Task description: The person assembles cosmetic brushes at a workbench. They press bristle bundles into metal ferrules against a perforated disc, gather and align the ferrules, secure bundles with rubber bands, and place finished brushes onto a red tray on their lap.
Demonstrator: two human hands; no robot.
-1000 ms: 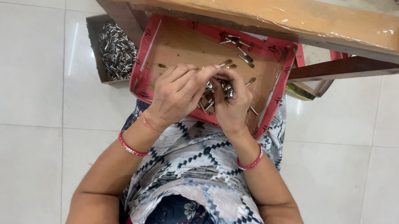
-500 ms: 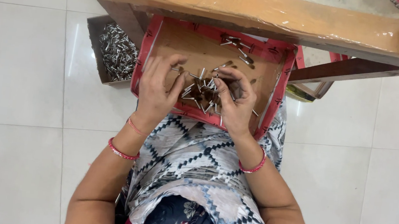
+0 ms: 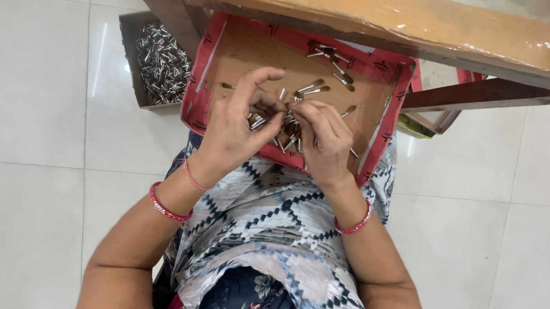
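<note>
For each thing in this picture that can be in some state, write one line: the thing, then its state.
Left hand: fingers pinched on small metal pieces.
Right hand: fingers pinched on the same cluster.
Red-edged cardboard tray: open, on the lap, holding scattered metal pieces.
Cardboard box: open, on the floor, holding metal pieces.

a home workshop: tiled floor (image 3: 28,78), boxes of metal parts (image 3: 161,62), wooden bench (image 3: 347,7).

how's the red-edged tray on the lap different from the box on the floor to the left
The red-edged tray rests on the person's lap under both hands, left hand and right hand; the floor box sits untouched on the white tiles. The tray is wider, with red walls; the box is smaller and plain brown. The tray's metal pieces lie scattered; the box's are heaped. Both are open-topped cardboard.
</note>
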